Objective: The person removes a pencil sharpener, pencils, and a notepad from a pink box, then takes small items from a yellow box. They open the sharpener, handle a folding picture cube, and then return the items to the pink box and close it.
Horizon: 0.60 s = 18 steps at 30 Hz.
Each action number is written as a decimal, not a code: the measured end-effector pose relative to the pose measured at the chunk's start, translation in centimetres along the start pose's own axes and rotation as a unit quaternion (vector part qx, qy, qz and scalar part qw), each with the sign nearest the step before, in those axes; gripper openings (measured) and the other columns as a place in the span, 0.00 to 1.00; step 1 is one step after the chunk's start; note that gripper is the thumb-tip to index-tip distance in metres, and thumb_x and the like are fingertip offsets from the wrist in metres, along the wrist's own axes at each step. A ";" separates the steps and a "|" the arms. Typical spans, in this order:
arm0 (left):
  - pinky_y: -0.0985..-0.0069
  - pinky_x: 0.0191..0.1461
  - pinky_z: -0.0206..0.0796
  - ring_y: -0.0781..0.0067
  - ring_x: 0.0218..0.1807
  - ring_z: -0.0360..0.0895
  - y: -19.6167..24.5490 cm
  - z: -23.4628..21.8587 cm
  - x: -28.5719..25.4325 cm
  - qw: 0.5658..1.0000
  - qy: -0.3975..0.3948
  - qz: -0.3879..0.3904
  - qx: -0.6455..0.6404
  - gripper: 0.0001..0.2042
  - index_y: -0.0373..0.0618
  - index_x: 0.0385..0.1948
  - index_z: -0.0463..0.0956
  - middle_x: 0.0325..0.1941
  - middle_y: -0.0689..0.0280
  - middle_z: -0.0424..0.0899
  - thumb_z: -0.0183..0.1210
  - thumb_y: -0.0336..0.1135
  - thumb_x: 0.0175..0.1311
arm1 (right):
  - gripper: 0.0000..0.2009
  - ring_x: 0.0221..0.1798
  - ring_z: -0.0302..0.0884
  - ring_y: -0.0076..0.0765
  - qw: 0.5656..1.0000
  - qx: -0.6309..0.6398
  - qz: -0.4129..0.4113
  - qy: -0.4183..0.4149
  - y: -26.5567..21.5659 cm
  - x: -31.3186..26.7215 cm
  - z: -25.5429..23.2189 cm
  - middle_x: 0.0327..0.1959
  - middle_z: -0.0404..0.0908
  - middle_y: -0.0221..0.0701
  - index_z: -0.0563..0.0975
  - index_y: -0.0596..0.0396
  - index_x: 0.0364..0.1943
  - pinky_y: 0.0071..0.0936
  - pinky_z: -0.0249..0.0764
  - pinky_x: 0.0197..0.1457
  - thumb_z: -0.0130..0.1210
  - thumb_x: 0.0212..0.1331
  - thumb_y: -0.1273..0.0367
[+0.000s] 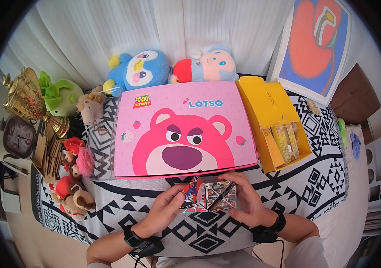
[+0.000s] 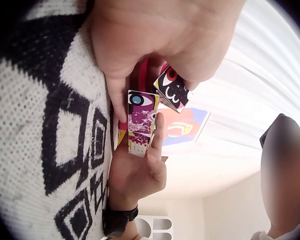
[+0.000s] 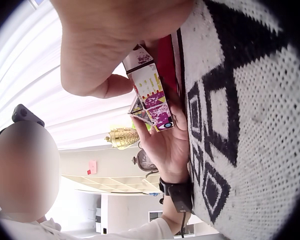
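Observation:
Just in front of the pink box, a folding picture cube (image 1: 219,190) is partly opened out into angled blocks. Its faces carry colourful cartoon prints; purple and white ones with an eye (image 2: 141,112) show in the left wrist view. My left hand (image 1: 167,204) grips its left side between thumb and fingers. On the opposite side, my right hand (image 1: 249,206) holds the other half, fingers over the top edge and thumb below. Seen from the right wrist, the printed cube (image 3: 152,95) spans both hands. The palms hide parts of it.
A large pink Lotso box (image 1: 186,129) lies behind the hands. Beside it stands an open yellow box (image 1: 262,105) with small packets. Plush toys (image 1: 139,71) line the back; a gold trophy (image 1: 27,96), a clock (image 1: 18,136) and more plush toys (image 1: 72,198) sit at left.

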State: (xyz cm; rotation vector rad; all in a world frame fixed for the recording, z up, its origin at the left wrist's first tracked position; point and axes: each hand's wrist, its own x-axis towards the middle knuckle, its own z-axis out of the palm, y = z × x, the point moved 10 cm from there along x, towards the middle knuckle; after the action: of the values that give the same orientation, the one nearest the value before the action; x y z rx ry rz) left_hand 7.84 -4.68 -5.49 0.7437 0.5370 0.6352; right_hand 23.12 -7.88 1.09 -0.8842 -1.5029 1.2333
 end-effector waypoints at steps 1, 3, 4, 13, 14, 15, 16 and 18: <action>0.73 0.64 0.62 0.75 0.58 0.70 0.0 -0.1 0.0 1.000 0.000 0.004 0.003 0.21 0.33 0.61 0.62 0.57 0.61 0.73 0.44 0.40 0.75 | 0.38 0.69 0.56 0.42 1.000 -0.003 -0.001 -0.001 -0.1 0.0 0.0 0.63 0.57 0.41 0.57 0.59 0.67 0.36 0.50 0.72 0.50 0.44 0.81; 0.72 0.64 0.62 0.74 0.59 0.70 0.1 -0.1 -0.1 1.000 0.000 0.007 0.007 0.21 0.32 0.61 0.61 0.57 0.60 0.73 0.42 0.40 0.76 | 0.38 0.69 0.56 0.42 1.000 -0.001 0.001 -0.001 0.0 0.0 0.0 0.63 0.57 0.41 0.57 0.59 0.66 0.35 0.51 0.72 0.50 0.43 0.81; 0.72 0.65 0.62 0.73 0.59 0.71 0.2 0.1 0.0 1.000 -0.004 0.008 -0.001 0.22 0.32 0.61 0.61 0.58 0.59 0.73 0.40 0.41 0.76 | 0.38 0.69 0.56 0.42 1.000 0.001 0.002 0.000 0.0 0.0 0.0 0.63 0.57 0.41 0.57 0.59 0.66 0.35 0.51 0.72 0.50 0.43 0.81; 0.71 0.65 0.62 0.71 0.60 0.71 -0.2 0.2 0.3 0.999 0.009 -0.035 0.008 0.25 0.30 0.60 0.63 0.59 0.58 0.72 0.34 0.46 0.77 | 0.36 0.66 0.60 0.42 0.993 -0.116 -0.002 -0.015 0.0 -0.1 0.1 0.62 0.58 0.41 0.61 0.57 0.64 0.35 0.56 0.69 0.54 0.44 0.82; 0.72 0.64 0.63 0.71 0.60 0.71 -0.2 0.5 0.2 0.998 -0.012 -0.040 0.049 0.25 0.31 0.59 0.64 0.59 0.58 0.72 0.34 0.46 0.77 | 0.36 0.66 0.60 0.42 0.993 -0.116 -0.002 -0.015 0.1 -0.1 0.2 0.62 0.58 0.41 0.61 0.57 0.64 0.35 0.56 0.69 0.54 0.44 0.82; 0.74 0.61 0.65 0.71 0.60 0.70 -0.9 -0.7 -0.1 0.985 0.005 -0.073 0.157 0.27 0.33 0.58 0.66 0.56 0.59 0.73 0.33 0.50 0.77 | 0.35 0.66 0.61 0.41 0.995 -0.103 -0.006 -0.013 0.2 -0.2 0.4 0.62 0.59 0.40 0.61 0.57 0.64 0.34 0.57 0.69 0.55 0.45 0.83; 0.74 0.61 0.65 0.71 0.60 0.70 -0.9 -0.6 -0.1 0.985 0.005 -0.073 0.157 0.27 0.33 0.58 0.66 0.56 0.59 0.73 0.33 0.50 0.77 | 0.34 0.66 0.61 0.41 0.996 -0.090 -0.010 -0.012 0.3 -0.2 0.6 0.61 0.60 0.40 0.61 0.56 0.63 0.34 0.58 0.69 0.55 0.46 0.84; 0.67 0.67 0.62 0.67 0.62 0.70 -0.1 0.7 0.0 0.999 -0.033 -0.038 0.001 0.25 0.32 0.59 0.64 0.60 0.56 0.72 0.43 0.47 0.74 | 0.33 0.66 0.62 0.41 0.998 -0.055 -0.001 0.000 0.8 -0.2 0.7 0.61 0.59 0.40 0.61 0.56 0.63 0.34 0.59 0.69 0.55 0.47 0.85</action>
State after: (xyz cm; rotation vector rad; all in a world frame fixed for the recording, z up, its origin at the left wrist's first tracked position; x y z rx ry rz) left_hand 8.37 -5.05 -5.18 0.7398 0.5036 0.5374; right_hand 22.50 -8.06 0.25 -0.9547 -1.5831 1.1578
